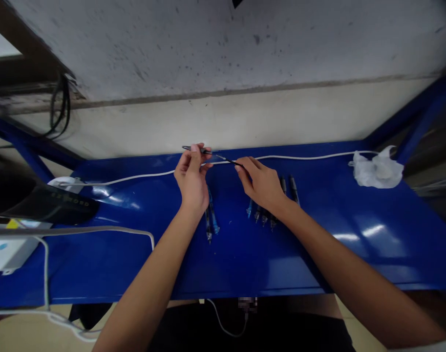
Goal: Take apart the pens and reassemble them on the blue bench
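My left hand [194, 178] pinches a dark pen barrel [186, 147] between thumb and fingers, above the back of the blue table. Facing it, my right hand [259, 181] holds a thin dark pen refill [228, 160], its pale tip pointing left toward the barrel's end, with a small gap between them. Below my left hand lie a black pen [208, 226] and a blue pen [214, 217], partly hidden by the wrist. Several more pens lie under and beside my right hand, among them a blue one [249, 209] and a dark one [294, 189].
A white cable [310, 157] crosses the back of the blue table [116, 264]. A crumpled white plastic bag [377, 168] sits at the right rear. On the left are a black device [61, 205], a white box [13, 249] and grey cables. The wall rises behind.
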The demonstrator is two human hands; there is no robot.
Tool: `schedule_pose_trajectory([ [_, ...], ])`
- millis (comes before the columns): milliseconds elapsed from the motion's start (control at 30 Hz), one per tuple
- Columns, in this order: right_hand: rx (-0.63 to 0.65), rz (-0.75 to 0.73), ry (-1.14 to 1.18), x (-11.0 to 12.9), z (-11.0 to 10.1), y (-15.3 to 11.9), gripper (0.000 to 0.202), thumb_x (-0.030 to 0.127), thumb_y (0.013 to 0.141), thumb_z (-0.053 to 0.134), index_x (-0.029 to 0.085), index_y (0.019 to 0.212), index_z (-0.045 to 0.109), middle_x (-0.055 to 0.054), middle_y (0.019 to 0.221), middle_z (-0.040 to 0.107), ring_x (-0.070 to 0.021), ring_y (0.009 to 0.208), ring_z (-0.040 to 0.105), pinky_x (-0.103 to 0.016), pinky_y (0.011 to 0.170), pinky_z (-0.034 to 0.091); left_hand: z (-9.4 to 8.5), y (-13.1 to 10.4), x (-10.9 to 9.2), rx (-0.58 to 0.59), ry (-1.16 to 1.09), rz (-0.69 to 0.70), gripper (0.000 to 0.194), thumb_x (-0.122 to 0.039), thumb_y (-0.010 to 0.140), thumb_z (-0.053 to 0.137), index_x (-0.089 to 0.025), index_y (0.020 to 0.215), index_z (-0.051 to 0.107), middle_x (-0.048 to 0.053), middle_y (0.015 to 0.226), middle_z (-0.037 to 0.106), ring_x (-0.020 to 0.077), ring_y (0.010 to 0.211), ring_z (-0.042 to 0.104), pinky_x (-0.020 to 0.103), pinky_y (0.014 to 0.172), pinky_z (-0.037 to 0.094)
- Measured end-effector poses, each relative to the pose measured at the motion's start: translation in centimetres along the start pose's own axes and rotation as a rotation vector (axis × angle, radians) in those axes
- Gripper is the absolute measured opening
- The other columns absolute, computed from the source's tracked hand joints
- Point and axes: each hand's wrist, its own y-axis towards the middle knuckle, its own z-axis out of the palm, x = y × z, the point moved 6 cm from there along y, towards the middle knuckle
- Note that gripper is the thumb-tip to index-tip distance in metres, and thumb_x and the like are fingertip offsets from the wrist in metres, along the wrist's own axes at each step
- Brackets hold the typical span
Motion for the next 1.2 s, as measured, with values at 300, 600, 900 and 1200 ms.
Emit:
schedule_pose_trajectory([
  [300,-0.017,-0.011,0.020,-0.1,0.1,0.0,0.036,0.039,0.117,0.037,0.024,0.130,0.066,-0.009,0.113,0.077,-0.0214,0.083,0.068,-0.032,0.062,0.038,-1.2,1.0,0.9,0.037,-0.012,-0.052,0.031,-0.060,0.097,0.076,-0.030,0.103,0.077,0.005,0.109,0.082,0.0163,0.095,0.077,0.029,0.077,0.057],
  [600,-0.024,-0.012,0.028,0.0,-0.1,0.0,0.035,0.038,0.117,0.039,0.023,0.130,0.068,-0.009,0.114,0.077,-0.0218,0.085,0.069,-0.032,0.064,0.040,0.2,-0.1,0.7,0.057,-0.026,-0.089,0.025,-0.054,0.099,0.077,-0.030,0.104,0.079,0.005,0.108,0.081,0.0148,0.092,0.076,0.027,0.073,0.056],
  [900,-0.018,-0.012,0.016,0.0,-0.1,0.0,0.034,0.038,0.117,0.039,0.023,0.130,0.068,-0.010,0.115,0.077,-0.0223,0.087,0.070,-0.032,0.065,0.042,0.6,-0.5,0.7,0.064,0.011,-0.059,0.026,-0.052,0.097,0.079,-0.026,0.103,0.081,0.005,0.103,0.080,0.0124,0.083,0.072,0.023,0.070,0.056],
  [1200,-0.007,-0.017,0.012,0.1,-0.2,0.0,0.031,0.036,0.118,0.039,0.025,0.127,0.066,-0.009,0.113,0.076,-0.0240,0.091,0.071,-0.032,0.068,0.045,2.5,-1.5,1.5,0.300,0.113,-0.044,0.024,-0.034,0.086,0.091,-0.026,0.107,0.082,0.001,0.089,0.079,0.0150,0.084,0.073,0.028,0.077,0.058],
])
